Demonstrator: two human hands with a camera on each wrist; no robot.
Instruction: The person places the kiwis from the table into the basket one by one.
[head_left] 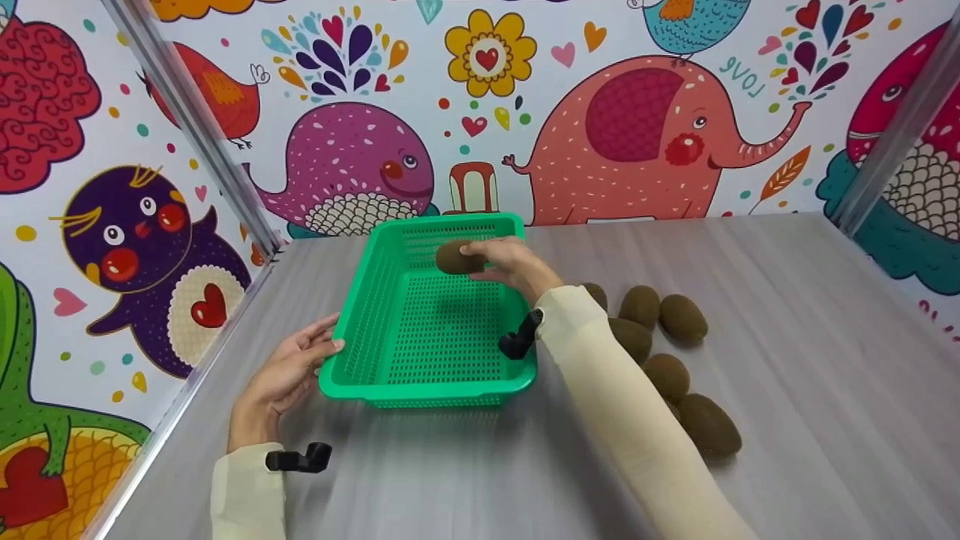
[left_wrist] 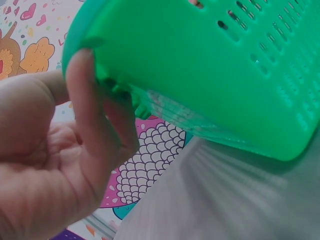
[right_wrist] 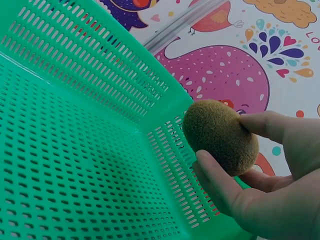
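Holding a kiwi (right_wrist: 215, 132), the right fingers (right_wrist: 220, 176) hide part of the basket (head_left: 431, 391).

I am facing a patterned wall (head_left: 424, 82), where "LOVE" (head_left: 741, 77) is running backwards and tilted, above the elephant's (head_left: 630, 184) trunk. From my right wrist I am catching a tilted "LO" (right_wrist: 312, 36) on the same wall, the frame's edge cutting the word off. Pink marks (head_left: 943, 321) at far right are being cropped too much for reading.
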